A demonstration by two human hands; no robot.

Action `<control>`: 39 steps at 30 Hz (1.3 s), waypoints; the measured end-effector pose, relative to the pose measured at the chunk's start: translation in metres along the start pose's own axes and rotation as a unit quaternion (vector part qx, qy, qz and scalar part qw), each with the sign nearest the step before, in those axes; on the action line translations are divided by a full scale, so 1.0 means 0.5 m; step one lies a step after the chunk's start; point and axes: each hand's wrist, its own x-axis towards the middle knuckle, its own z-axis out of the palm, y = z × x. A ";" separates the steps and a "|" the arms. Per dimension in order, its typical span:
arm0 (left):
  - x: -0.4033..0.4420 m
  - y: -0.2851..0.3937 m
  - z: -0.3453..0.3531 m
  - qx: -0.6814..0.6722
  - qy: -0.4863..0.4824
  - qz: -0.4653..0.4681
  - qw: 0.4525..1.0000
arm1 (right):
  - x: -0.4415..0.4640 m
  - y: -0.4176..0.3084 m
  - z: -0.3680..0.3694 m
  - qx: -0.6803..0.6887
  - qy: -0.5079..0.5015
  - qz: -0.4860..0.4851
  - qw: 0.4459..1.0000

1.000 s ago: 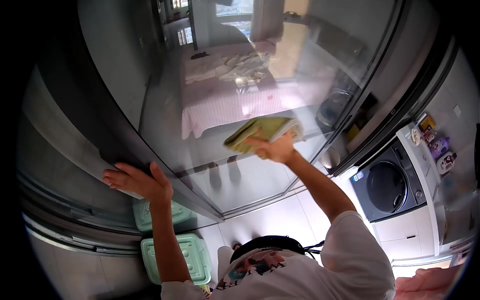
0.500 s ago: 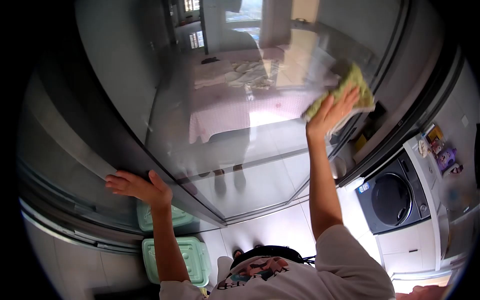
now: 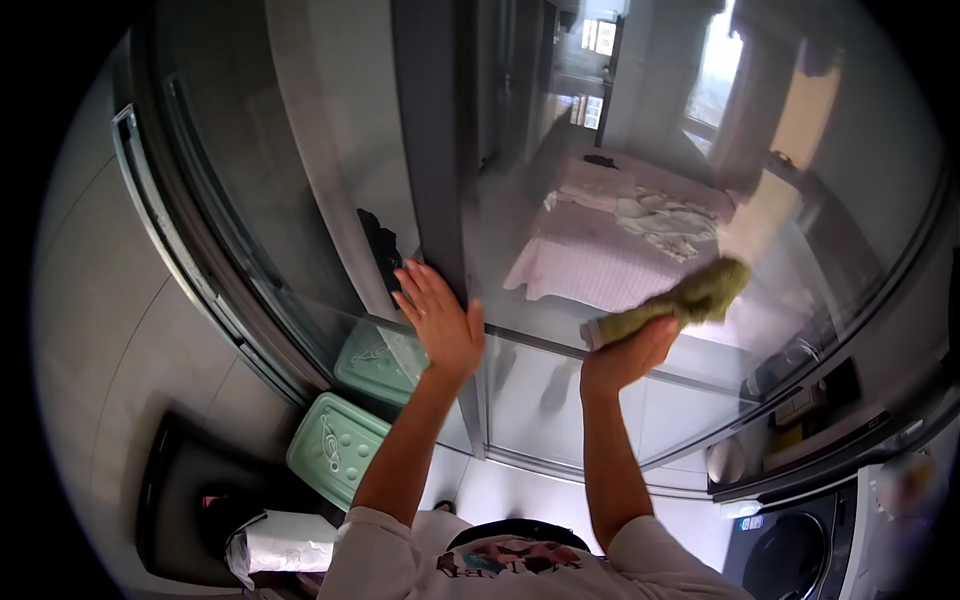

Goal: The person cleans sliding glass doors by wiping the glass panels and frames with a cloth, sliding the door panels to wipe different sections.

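A large framed glass door [image 3: 560,130] fills the view in front of me. My right hand [image 3: 630,355] presses a green cloth [image 3: 690,298] against the pane, near its lower crossbar. The cloth is bunched above the fingers and hides part of them. My left hand [image 3: 440,318] lies with fingers stretched on the dark vertical frame [image 3: 432,130] of the door, and it holds nothing. Through the glass, or reflected in it, shows a bed [image 3: 590,255] with a pink cover and crumpled white fabric.
At lower left stands a green lidded box [image 3: 345,435] with a white cord on its lid. A dark case [image 3: 185,490] and a white bag [image 3: 290,545] are beside it. A washing machine [image 3: 785,555] stands at lower right. A metal track [image 3: 185,265] runs along the left.
My view has swung left. The right hand and the cloth have moved lower on the glass. My left hand, still spread, now sits higher in view, on the door frame.
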 end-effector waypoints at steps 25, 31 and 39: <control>-0.258 -0.331 -0.101 -0.133 -0.292 -0.046 0.946 | -0.227 0.190 0.102 -0.421 -0.295 -0.302 0.803; -0.216 -0.385 -0.114 -0.150 -0.266 -0.077 0.949 | -0.023 -0.153 0.435 -0.413 -0.211 -0.479 0.745; -0.206 -0.436 -0.116 -0.154 -0.218 -0.121 0.956 | 0.171 -0.415 0.813 -0.502 -0.038 -0.680 0.533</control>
